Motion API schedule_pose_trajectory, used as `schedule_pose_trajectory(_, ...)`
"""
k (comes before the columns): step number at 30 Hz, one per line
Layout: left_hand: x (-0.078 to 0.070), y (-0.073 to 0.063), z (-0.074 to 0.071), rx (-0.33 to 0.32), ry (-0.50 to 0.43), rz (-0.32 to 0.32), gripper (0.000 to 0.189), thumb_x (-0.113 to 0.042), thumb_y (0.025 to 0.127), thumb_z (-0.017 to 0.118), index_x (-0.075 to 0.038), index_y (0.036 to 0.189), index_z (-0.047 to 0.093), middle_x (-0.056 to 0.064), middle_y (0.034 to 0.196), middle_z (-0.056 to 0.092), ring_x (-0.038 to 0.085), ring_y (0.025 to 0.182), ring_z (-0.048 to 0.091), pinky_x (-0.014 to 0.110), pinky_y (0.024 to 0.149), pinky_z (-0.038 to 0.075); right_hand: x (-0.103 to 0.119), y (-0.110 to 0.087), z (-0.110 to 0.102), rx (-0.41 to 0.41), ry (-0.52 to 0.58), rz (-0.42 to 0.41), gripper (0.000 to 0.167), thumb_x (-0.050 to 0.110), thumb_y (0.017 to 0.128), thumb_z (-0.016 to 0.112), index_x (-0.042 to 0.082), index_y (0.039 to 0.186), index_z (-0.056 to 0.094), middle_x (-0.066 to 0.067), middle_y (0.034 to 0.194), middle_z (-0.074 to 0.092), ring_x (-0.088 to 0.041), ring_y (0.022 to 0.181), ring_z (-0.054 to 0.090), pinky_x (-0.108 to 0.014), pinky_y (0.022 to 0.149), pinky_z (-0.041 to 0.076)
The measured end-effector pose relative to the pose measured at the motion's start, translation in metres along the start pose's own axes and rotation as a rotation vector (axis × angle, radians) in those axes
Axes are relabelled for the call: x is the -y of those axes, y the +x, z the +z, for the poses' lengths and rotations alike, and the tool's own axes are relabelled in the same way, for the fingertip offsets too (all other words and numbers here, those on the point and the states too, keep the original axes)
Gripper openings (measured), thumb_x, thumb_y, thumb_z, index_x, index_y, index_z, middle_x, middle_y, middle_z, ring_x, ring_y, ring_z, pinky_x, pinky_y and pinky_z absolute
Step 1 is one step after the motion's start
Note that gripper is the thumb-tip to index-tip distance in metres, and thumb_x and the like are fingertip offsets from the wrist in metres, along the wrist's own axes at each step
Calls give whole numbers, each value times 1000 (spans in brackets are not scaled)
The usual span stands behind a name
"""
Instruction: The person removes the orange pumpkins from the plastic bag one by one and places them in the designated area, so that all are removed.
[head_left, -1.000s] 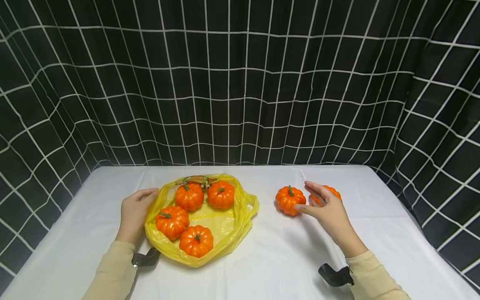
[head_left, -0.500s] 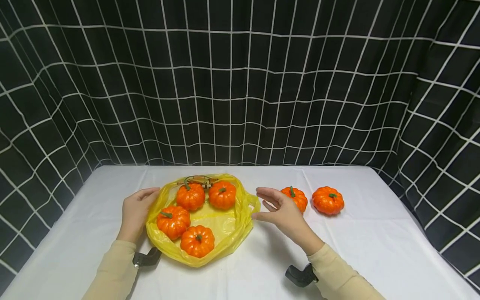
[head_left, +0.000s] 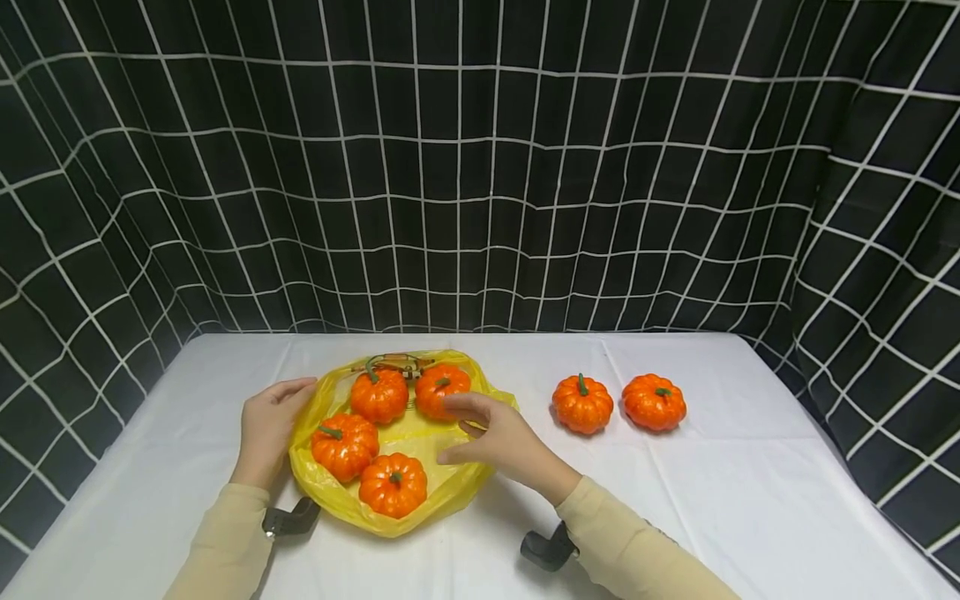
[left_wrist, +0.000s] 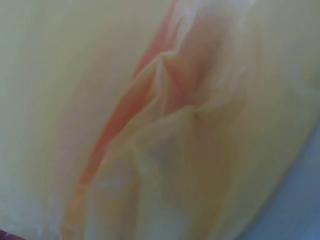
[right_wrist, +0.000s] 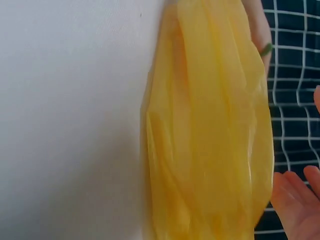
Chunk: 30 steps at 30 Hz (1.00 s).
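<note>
A yellow plastic bag lies with its mouth spread wide on the white table. Several small orange pumpkins sit inside it, among them a front pumpkin and a back-right pumpkin. My left hand holds the bag's left rim; its fingertips are partly hidden. Above the right side of the bag my right hand reaches in with thumb and fingers apart and nothing between them. Yellow plastic fills the left wrist view, blurred. The right wrist view shows the bag's side and part of my right hand.
Two more pumpkins stand right of the bag: one with an upright stem and another beside it. A thin brown object with wire-like parts lies at the bag's back rim. A black grid curtain surrounds the table.
My right hand has moved left from the two loose pumpkins to above the bag, with nothing in it. My left hand stays at the bag's left rim.
</note>
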<state>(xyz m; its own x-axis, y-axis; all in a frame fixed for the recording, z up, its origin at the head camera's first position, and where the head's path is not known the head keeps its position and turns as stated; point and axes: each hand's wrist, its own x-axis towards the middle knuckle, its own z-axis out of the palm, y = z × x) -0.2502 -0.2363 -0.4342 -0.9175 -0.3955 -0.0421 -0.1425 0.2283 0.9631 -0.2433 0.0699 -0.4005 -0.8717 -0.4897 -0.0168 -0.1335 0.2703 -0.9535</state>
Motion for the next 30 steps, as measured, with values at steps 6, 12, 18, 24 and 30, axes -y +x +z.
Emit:
schedule_pose_trajectory(6,0,-1,0,1,-7,-3,40,-32,95,65,-3,123,68,15,126,69,-8,82,60,9,73,53,0,5,13,91,-47,-4,71,8,76,84,1,139,54,-17,145,55,-32,137,50,-41,115,41)
schedule_pose_trajectory(12,0,-1,1,8,-19,-8,41,-31,96,65,-1,124,66,16,128,68,-9,82,60,9,74,53,0,9,22,162,-89,-3,71,8,75,85,4,139,54,-17,144,55,-32,137,50,-42,115,41)
schedule_pose_trajectory(18,0,-2,1,10,-19,-13,40,-31,97,63,-2,125,66,17,132,65,-10,84,60,8,75,53,-3,13,31,194,-132,48,71,13,74,87,8,138,56,-13,143,58,-32,137,51,-44,116,40)
schedule_pose_trajectory(24,0,-2,1,7,-17,-2,41,-31,96,65,-1,124,67,16,128,68,-9,83,60,8,74,53,-3,13,40,205,-126,104,70,10,72,87,8,136,58,-11,141,59,-32,136,51,-45,117,39)
schedule_pose_trajectory(30,-1,-2,1,8,-22,-5,40,-30,97,64,-1,125,66,17,130,66,-10,84,60,8,75,53,-4,13,44,211,-162,122,70,14,72,88,9,136,59,-9,141,60,-30,136,51,-45,118,38)
